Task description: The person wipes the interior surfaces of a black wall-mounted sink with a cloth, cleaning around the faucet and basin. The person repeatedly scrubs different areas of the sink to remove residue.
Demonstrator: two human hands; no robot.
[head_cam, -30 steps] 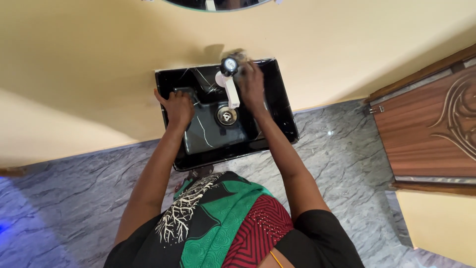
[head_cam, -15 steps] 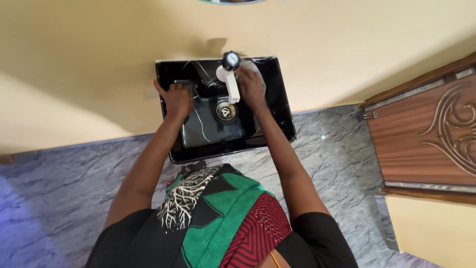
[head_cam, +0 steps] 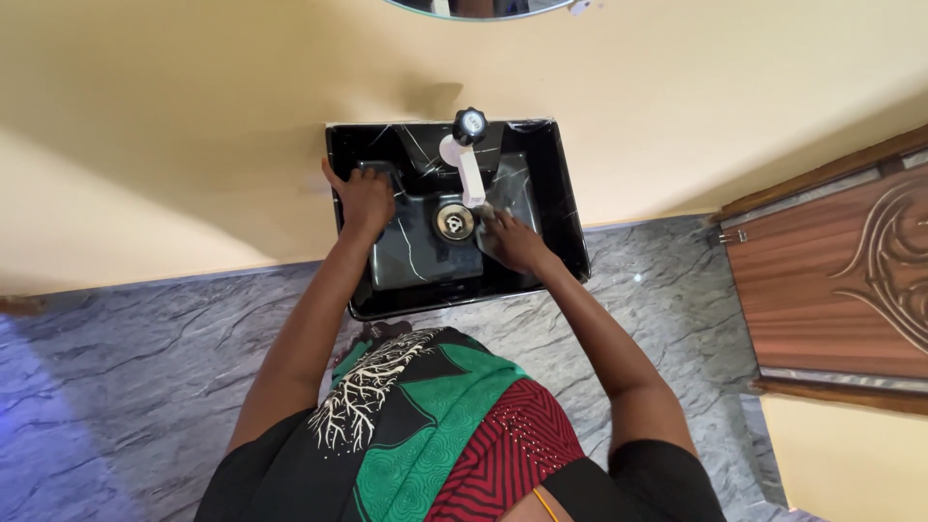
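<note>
I see the black marble-patterned sink (head_cam: pixel 551 208) fixed to the cream wall, and both hands are down in it. My left hand (head_cam: pixel 367 198) rests on the sink's left inner ledge, fingers bent and pressed down flat on the rim; it seems to cover a small dark thing there, but I cannot tell what it is or whether the hand really grips it. My right hand (head_cam: pixel 512 242) lies lower, inside the basin just to the right of the metal drain (head_cam: pixel 453 220), palm down, fingers spread loosely over a greyish cloth (head_cam: pixel 486 215) that shows at the fingertips. The hand presses on the cloth more than it clasps it.

Between the two hands, toward the wall, stands the white tap (head_cam: pixel 470 174) with its black round knob (head_cam: pixel 470 124); the spout points down at the drain, just above the right hand's fingertips.

Both forearms reach forward from the body, the left one fairly straight, the right one bent inward at the wrist.

Below the sink lies a grey veined stone floor (head_cam: pixel 145 348). Well off to the right of the right hand is a brown carved wooden door (head_cam: pixel 841 280). A mirror's edge (head_cam: pixel 483 6) shows above the tap.
</note>
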